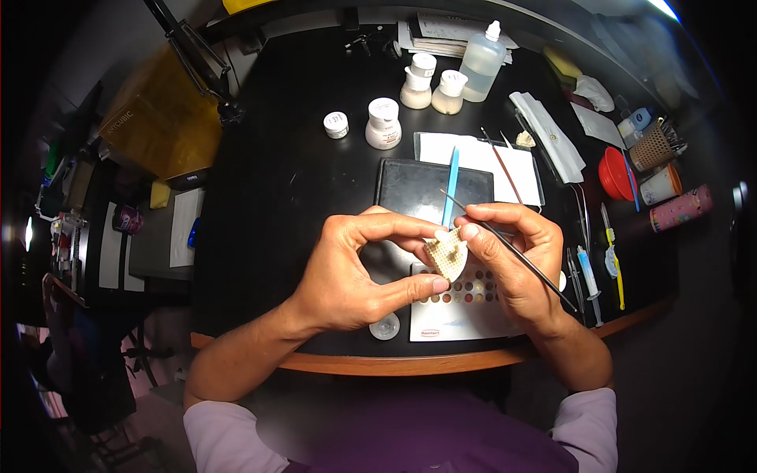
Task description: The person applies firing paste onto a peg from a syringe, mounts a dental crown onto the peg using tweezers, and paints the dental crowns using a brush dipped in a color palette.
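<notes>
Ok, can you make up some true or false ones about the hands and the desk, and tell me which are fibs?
1. The left hand holds a pale perforated tray. True.
2. The right hand holds a spoon. False: it holds a slim dark-handled brush.
3. The clear bottle has a white cap. True.
4. A green bowl is at the picture's right. False: the red bowl is there.
5. A white-lidded jar stands beyond the hands. True.

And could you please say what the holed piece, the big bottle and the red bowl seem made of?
Holed piece: perhaps ceramic, matte and pale, with a honeycomb-like grid.
Big bottle: likely plastic, translucent, its liquid showing through.
Red bowl: perhaps rubber or plastic, smooth, evenly coloured.
</notes>
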{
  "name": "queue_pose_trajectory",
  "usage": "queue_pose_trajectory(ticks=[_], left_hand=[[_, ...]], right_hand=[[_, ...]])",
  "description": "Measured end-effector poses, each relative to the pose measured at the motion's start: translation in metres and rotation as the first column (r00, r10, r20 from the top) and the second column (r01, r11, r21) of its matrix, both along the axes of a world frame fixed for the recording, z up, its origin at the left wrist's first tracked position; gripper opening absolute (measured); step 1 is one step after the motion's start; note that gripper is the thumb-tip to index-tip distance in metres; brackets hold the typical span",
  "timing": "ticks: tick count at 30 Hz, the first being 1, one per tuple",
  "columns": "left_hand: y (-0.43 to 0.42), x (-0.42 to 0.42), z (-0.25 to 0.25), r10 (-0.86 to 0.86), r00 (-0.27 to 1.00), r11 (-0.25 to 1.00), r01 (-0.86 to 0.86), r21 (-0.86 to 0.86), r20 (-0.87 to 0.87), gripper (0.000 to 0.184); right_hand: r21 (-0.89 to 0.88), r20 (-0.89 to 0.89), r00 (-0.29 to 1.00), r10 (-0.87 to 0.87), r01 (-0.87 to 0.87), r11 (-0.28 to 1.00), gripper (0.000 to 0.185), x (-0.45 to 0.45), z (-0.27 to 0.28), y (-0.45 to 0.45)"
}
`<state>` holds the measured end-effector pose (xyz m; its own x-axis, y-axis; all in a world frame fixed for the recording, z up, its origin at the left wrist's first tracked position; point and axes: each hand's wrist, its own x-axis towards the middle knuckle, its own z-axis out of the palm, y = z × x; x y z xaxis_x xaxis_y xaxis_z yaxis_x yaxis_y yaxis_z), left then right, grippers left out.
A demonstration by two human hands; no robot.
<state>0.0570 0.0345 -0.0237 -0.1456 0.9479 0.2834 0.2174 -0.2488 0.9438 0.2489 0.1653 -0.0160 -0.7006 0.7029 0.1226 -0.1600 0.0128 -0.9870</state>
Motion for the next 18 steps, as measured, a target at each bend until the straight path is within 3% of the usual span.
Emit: queue_pose_trajectory(ticks=[10,16,18], left_hand=[[-0.0003,0.0038,0.0030,0.005,0.992,0.999,0.000,-0.044,0.126,0.052],[0.0009,0.0034,-0.0040,0.043,0.999,0.997,-0.041,0.063,-0.032,0.049],[-0.0002,0.0025,-0.0038,0.020,1.000,1.000,-0.020,0.016,0.012,0.051]], right_hand=[[0.019,0.002,1.000,0.014,-0.014,1.000,0.022,-0.0001,0.0001,-0.0006],[0.028,0.006,1.000,0.014,-0.014,1.000,0.021,-0.0001,0.0017,-0.0015],[0.009,-0.001,1.000,0.006,-0.006,1.000,0.021,-0.0005,0.0032,-0.0028]])
